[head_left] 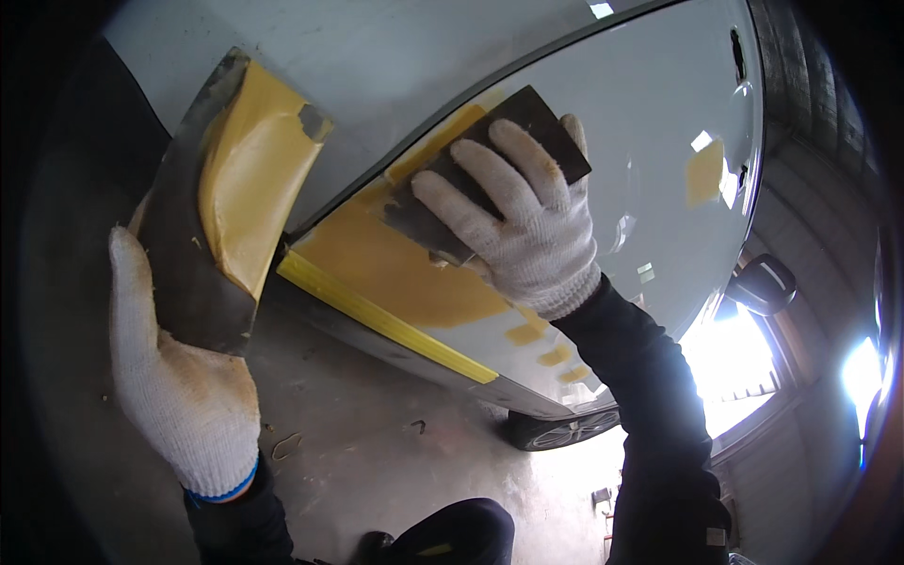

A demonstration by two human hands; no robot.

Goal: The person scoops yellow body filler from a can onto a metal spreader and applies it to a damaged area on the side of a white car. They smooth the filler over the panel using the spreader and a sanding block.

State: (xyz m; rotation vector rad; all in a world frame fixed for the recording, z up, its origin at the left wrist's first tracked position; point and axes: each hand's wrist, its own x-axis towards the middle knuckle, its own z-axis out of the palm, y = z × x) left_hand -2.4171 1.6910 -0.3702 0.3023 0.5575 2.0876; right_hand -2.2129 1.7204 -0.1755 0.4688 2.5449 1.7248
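Note:
My left hand point(193, 405), in a stained white knit glove, grips the lower end of a dark flat plate point(179, 245). A thick mound of yellow filler paste point(259, 165) lies on that plate, which is held up beside the car. Against the pale grey car door point(650, 85), my gloved right hand point(537, 217) presses a dark flat spreader point(556, 132), its fingers spread over the blade and its thumb mostly hidden. A wide coat of yellow filler point(405, 278) covers the door's lower rear corner, and the spreader lies over its upper part.
Yellow tape point(386, 325) runs along the door's lower edge. Smaller filler patches point(556, 355) follow it, and another patch point(703, 174) sits farther up the door. A wheel point(565, 431) and a side mirror point(765, 284) are beyond. Bits of debris point(285, 445) lie on the floor.

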